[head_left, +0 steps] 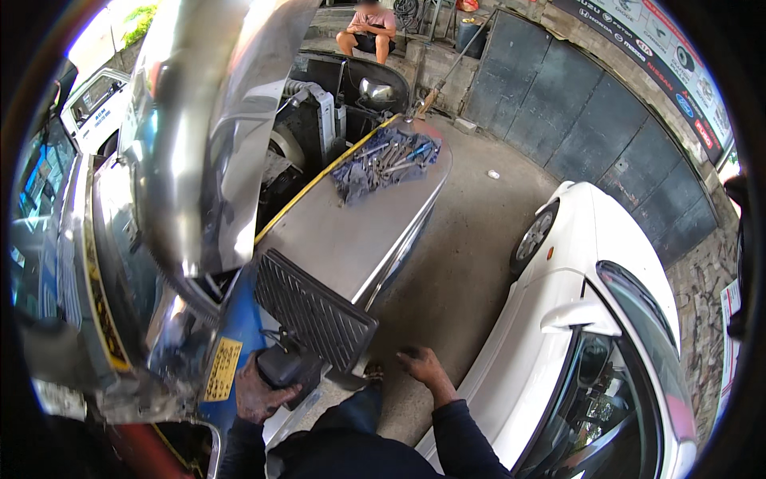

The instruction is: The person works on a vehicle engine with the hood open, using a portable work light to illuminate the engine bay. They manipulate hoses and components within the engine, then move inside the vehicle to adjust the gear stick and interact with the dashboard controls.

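Note:
My left hand [262,393] is closed around the side of a black boxy part [284,366] with thin wires on top. That part rests at the vehicle's blue side, just below a black ribbed panel [315,310]. Over the gap between the two vehicles, my right hand [427,369] hangs with loosely bent fingers and nothing visible in it. Farther up, a dark cloth [351,190] lies on the silver fender [331,247]. Several wrenches and other hand tools [391,160] are heaped on the cloth.
At the left stands a raised shiny hood [215,136] beside the uncovered engine bay [291,152]. A white car [511,343] is parked close on my right, its side mirror [578,318] sticking out. Beyond are a grey metal gate [586,120] and a seated person [367,30].

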A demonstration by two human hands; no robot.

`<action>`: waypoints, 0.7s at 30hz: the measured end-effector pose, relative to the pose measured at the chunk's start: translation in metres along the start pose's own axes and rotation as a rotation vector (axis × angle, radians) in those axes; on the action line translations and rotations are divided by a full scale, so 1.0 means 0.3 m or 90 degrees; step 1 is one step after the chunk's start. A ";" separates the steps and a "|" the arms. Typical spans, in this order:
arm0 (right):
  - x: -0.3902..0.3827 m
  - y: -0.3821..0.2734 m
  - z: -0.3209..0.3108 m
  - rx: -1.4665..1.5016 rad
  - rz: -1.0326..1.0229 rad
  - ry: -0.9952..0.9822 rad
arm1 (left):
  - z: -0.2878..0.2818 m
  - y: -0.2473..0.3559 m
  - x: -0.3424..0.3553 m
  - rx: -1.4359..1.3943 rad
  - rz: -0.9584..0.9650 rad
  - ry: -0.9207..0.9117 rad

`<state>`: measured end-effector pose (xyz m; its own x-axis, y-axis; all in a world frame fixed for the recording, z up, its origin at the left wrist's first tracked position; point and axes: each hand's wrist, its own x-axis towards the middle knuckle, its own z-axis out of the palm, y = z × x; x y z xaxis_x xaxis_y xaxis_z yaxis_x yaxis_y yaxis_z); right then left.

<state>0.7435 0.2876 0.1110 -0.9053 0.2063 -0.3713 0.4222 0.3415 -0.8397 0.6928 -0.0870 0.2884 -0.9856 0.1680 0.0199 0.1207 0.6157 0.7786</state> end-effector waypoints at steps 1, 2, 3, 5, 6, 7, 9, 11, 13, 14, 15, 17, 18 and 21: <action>0.067 -0.002 -0.039 -0.037 0.026 0.021 | 0.013 0.021 0.056 0.004 0.001 -0.002; 0.125 -0.003 -0.099 -0.095 -0.025 0.012 | 0.026 0.041 0.115 0.010 -0.002 -0.007; 0.158 -0.001 -0.164 -0.145 -0.015 -0.005 | 0.047 0.060 0.165 -0.016 -0.032 -0.010; 0.228 -0.016 -0.296 -0.183 0.003 -0.018 | 0.080 0.095 0.258 -0.022 -0.042 -0.022; 0.267 -0.031 -0.364 -0.173 0.009 -0.015 | 0.092 0.114 0.299 -0.025 -0.051 -0.024; 0.308 -0.051 -0.428 -0.158 0.001 -0.014 | 0.111 0.135 0.341 -0.035 -0.065 -0.023; 0.386 -0.104 -0.546 -0.180 0.055 0.019 | 0.131 0.179 0.394 -0.058 -0.047 -0.007; 0.476 -0.171 -0.611 -0.232 0.004 0.045 | 0.154 0.218 0.439 -0.053 -0.022 0.012; 0.586 -0.256 -0.696 -0.324 -0.130 0.061 | 0.190 0.248 0.474 -0.025 -0.042 0.045; 0.659 -0.308 -0.729 -0.359 -0.175 0.050 | 0.213 0.262 0.492 -0.019 -0.056 0.061; 0.745 -0.366 -0.753 -0.407 -0.210 0.041 | 0.239 0.277 0.507 -0.035 -0.068 0.085; 0.936 -0.494 -0.782 -0.437 -0.236 0.005 | 0.291 0.308 0.542 -0.039 -0.083 0.131; 1.037 -0.563 -0.797 -0.442 -0.317 -0.001 | 0.320 0.326 0.566 -0.049 -0.098 0.155; 1.344 -0.762 -0.801 -0.429 -0.564 -0.006 | 0.405 0.406 0.638 -0.051 -0.151 0.208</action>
<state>0.2930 0.5129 0.2485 -0.8980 -0.3634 0.2482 -0.4380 0.7928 -0.4239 0.5333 0.1137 0.3107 -0.9725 -0.2320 0.0221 -0.1108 0.5439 0.8318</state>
